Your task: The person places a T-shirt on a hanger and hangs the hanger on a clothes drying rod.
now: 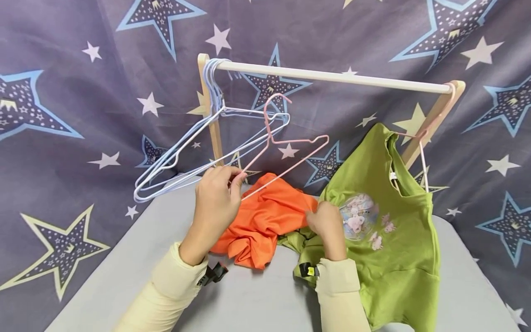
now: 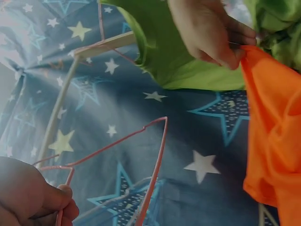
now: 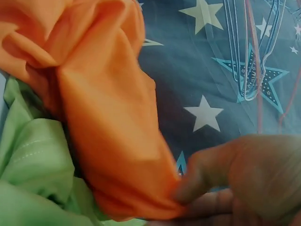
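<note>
My left hand (image 1: 217,196) pinches a pink wire hanger (image 1: 286,173) at one lower corner, its hook pointing up below the rack's bar. With my right hand (image 1: 327,223) I pinch an edge of an orange garment (image 1: 265,212), which lies crumpled on the table. In the right wrist view the orange cloth (image 3: 113,122) stretches up to my thumb and fingers. A green top (image 1: 386,230) with a printed front hangs on another pink hanger at the rack's right end, beside my right hand. Part of the green cloth lies beneath the orange garment.
A small rack with a white bar (image 1: 332,79) and wooden posts stands at the back. Several blue and white hangers (image 1: 182,157) hang from its left end. The grey table (image 1: 137,276) meets a star-patterned curtain (image 1: 103,55) behind.
</note>
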{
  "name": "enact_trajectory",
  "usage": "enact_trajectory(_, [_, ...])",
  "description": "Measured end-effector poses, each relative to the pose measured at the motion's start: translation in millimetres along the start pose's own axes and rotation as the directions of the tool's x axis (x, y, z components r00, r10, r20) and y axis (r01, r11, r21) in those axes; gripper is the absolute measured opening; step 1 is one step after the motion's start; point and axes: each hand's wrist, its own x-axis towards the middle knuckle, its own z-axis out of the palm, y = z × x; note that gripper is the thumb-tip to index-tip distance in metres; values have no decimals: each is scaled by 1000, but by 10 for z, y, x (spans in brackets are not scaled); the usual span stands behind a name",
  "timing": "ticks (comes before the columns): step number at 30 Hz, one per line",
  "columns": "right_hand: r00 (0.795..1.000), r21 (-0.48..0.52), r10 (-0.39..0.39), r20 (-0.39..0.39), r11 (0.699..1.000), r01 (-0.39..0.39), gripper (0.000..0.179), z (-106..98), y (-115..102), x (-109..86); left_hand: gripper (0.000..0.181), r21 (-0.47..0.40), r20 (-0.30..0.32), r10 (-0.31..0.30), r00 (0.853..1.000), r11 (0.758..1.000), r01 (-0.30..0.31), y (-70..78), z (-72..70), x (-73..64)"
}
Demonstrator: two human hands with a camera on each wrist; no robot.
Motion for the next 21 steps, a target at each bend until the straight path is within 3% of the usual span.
enact_trajectory(4, [999, -12, -41, 22, 999, 41, 31, 1, -50, -11, 9, 4, 23, -3, 1000, 1000, 3, -60, 23, -60])
enact_trajectory(10, [986, 4, -96, -140, 995, 98, 21, 149, -376, 157, 8, -19, 2, -8, 1000, 1000, 8, -114, 55, -113])
enact_trajectory(14, [978, -8, -193, -74, 981, 193, 32, 347, -596, 380, 8, -35, -13, -50, 999, 998, 50, -119, 99, -136])
enact_trajectory(17, [970, -43, -245, -9, 969, 244, 39, 536, -644, 488, 9, -37, -4, -76, 997, 996, 76, -126, 128, -165])
enact_trajectory(19, [968, -63, -249, 2, 967, 249, 31, 635, -640, 520, 8, -36, 6, -86, 996, 996, 86, -134, 141, -186])
enact_trajectory(21, [970, -81, -245, -5, 967, 244, 12, 696, -624, 529, 9, -33, 12, -97, 995, 995, 97, -145, 143, -205])
